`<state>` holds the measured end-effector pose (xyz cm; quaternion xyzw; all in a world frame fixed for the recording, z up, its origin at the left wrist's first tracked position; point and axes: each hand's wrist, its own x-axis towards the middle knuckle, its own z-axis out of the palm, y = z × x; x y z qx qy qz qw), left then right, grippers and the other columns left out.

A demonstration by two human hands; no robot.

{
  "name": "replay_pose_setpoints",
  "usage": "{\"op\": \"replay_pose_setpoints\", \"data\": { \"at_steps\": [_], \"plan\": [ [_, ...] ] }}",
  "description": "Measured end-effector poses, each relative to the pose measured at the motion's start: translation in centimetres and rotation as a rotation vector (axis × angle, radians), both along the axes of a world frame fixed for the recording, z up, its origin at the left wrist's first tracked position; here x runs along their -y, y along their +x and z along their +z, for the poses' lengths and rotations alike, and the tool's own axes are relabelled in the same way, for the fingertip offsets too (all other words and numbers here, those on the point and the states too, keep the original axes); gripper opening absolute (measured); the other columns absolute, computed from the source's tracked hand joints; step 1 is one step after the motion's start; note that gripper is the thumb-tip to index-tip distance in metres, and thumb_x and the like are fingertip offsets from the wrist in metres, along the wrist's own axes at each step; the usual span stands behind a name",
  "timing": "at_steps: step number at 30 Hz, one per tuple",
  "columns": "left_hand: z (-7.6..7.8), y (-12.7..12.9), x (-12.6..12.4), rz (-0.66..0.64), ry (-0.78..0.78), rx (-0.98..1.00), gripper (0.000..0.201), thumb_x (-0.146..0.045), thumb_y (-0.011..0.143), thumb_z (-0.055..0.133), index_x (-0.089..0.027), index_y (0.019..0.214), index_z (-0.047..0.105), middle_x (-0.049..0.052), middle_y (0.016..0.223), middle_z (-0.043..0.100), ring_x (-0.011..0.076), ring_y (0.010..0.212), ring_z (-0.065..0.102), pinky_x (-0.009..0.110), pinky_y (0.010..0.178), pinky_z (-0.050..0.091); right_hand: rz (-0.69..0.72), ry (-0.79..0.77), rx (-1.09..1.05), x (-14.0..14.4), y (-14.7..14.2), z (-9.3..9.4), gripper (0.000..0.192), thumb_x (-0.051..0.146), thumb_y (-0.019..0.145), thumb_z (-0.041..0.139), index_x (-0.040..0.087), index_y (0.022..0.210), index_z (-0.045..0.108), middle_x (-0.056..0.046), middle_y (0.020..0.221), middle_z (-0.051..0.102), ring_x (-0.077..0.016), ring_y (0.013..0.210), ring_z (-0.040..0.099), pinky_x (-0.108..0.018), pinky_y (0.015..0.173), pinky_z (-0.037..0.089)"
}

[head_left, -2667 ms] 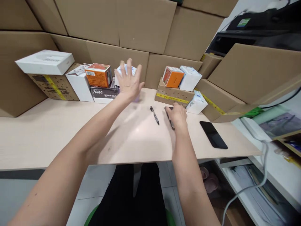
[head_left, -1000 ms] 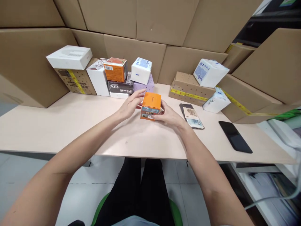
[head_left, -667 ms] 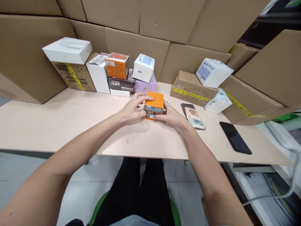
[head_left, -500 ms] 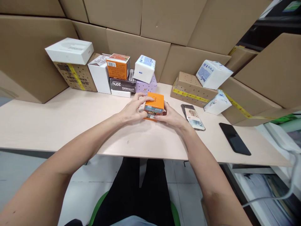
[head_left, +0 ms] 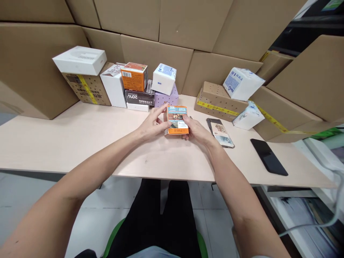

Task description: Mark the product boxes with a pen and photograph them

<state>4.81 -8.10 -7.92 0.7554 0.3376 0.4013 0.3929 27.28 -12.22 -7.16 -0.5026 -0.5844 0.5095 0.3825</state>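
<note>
1. Orange box (head_left: 176, 119) sat between both hands just above the table (head_left: 80, 136), near its middle, printed face turned up toward the camera.
2. Left hand (head_left: 153, 123) had curled fingers closed on the box's left side, with the thumb near the lower corner.
3. Right hand (head_left: 198, 129) gripped the right side, fingers wrapped against that edge.
4. Just right of the hands, a phone (head_left: 219, 132) with a pictured case lay flat on the table; a black phone (head_left: 268, 162) lay farther right, well apart.
5. Behind the box, a purple box (head_left: 168, 98) carried a white tissue pack (head_left: 164, 79); beside it, a second orange box (head_left: 134, 76) stood on a dark box (head_left: 139, 96).
6. A white box (head_left: 114, 90) stood left of those, next to a taped brown box (head_left: 86, 87) topped by a flat white box (head_left: 80, 60).
7. On the right, another taped carton (head_left: 217, 102) bore a tissue pack (head_left: 242, 83), with one more pack (head_left: 247, 114) leaning beside it.
</note>
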Motion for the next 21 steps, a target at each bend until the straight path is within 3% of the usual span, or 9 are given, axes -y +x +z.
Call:
{"op": "replay_pose_setpoints", "data": {
  "at_steps": [3,9,14,17,21],
  "plan": [
    [0.4,0.3,0.6,-0.044,-0.102,0.054,0.078,-0.045,0.08,0.071,-0.036,0.151,0.04,0.01,0.148,0.038,0.0124,0.082,0.058,0.035,0.076,0.057,-0.035,-0.031,-0.008,0.0,0.0,0.0,0.064,0.077,0.086,0.05,0.017,0.088,0.071,-0.002,0.058,0.061,-0.0124,0.048,0.055,-0.023,0.044,0.043],
    [1.5,0.3,0.3,-0.24,-0.258,0.11,0.078,-0.036,0.077,0.064,-0.029,0.151,0.04,0.011,0.147,0.047,0.0213,0.094,0.062,0.039,0.08,0.054,-0.092,-0.084,-0.016,-0.2,0.0,0.3,0.062,0.075,0.087,0.051,0.015,0.093,0.069,-0.004,0.055,0.063,-0.0133,0.045,0.057,-0.022,0.041,0.044],
    [0.0,-0.8,-1.8,-0.359,-0.126,-0.095,0.112,-0.033,0.059,0.082,-0.029,0.156,0.026,0.013,0.153,0.043,0.0346,0.127,0.052,0.052,0.106,0.044,-0.15,-0.054,-0.022,-0.2,0.2,0.3,0.05,0.063,0.095,0.051,0.015,0.095,0.066,-0.001,0.051,0.059,-0.0118,0.041,0.054,-0.02,0.037,0.04],
    [-1.0,-0.7,-1.9,-0.324,-0.002,-0.129,0.129,-0.042,0.052,0.089,-0.026,0.159,0.018,0.017,0.155,0.04,0.0401,0.142,0.038,0.059,0.114,0.034,-0.152,-0.059,-0.04,-0.2,0.2,0.3,0.044,0.057,0.097,0.05,0.015,0.09,0.065,-0.002,0.051,0.059,-0.0124,0.042,0.056,-0.019,0.037,0.04],
    [-1.5,0.0,-1.3,-0.23,0.104,-0.101,0.132,-0.052,0.053,0.088,-0.023,0.159,0.015,0.019,0.157,0.035,0.0423,0.147,0.032,0.06,0.117,0.031,-0.143,-0.12,-0.094,-0.2,-0.1,0.4,0.043,0.052,0.099,0.046,0.015,0.085,0.062,-0.004,0.051,0.061,-0.0133,0.042,0.056,-0.021,0.04,0.044]
  ]
}}
